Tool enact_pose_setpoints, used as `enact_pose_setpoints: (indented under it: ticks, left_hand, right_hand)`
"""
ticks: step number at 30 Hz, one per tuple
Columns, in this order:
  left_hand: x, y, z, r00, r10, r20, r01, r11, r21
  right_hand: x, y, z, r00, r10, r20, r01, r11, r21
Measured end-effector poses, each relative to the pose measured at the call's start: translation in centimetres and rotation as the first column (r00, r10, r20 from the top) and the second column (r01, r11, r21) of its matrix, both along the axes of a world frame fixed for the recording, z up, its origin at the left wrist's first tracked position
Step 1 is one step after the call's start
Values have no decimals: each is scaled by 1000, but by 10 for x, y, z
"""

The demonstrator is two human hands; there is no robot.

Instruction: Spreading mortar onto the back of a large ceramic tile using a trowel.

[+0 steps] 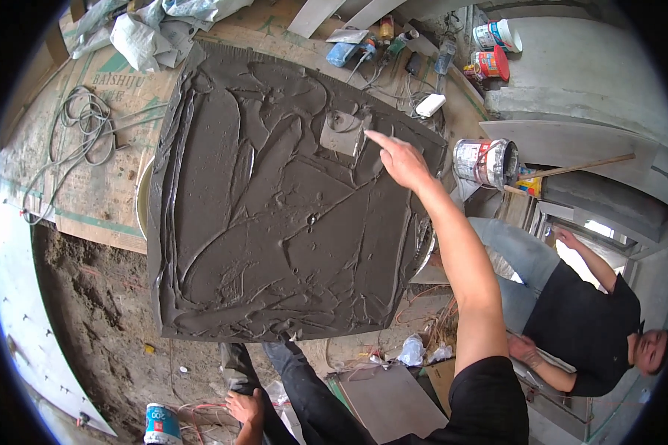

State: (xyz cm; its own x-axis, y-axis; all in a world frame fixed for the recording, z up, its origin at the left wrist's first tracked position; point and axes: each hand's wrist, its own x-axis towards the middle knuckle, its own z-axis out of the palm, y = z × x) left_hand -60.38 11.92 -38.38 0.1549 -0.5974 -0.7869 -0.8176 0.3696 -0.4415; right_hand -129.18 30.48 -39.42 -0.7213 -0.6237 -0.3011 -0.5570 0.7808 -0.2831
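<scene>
A large slab [154,297] is thickly coated with dark grey wet mortar [289,215], ridged and streaked. Near its far right part, a small lighter square patch [340,137] shows through the coat. My right hand [404,162] reaches over the slab from the right, index finger stretched out at the right edge of this patch. Its other fingers look curled, and I see nothing held. Low in the view, my left hand [245,406] rests against my dark trouser leg [234,363], holding nothing visible.
At right stands another person [571,319] in a black shirt. Buckets [486,162], a wooden stick [586,165] and a blue power tool [341,53] lie beyond the slab. A coiled cord [85,126] lies on cardboard [119,200] at left; a blue-labelled tub [162,424] stands bottom left.
</scene>
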Motion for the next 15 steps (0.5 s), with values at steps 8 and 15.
enact_pose_setpoints:
  ticks: [8, 15]
  left_hand:
    - [-6, -5, 6, 1000, 27, -9, -27, 1000, 13]
    - [3, -1, 3, 999, 53, -6, -53, 998, -18]
  right_hand:
    - [-47, -59, -12, 990, 132, 49, -140, 914, 382]
    - [-35, -59, -15, 996, 68, 57, -86, 904, 419]
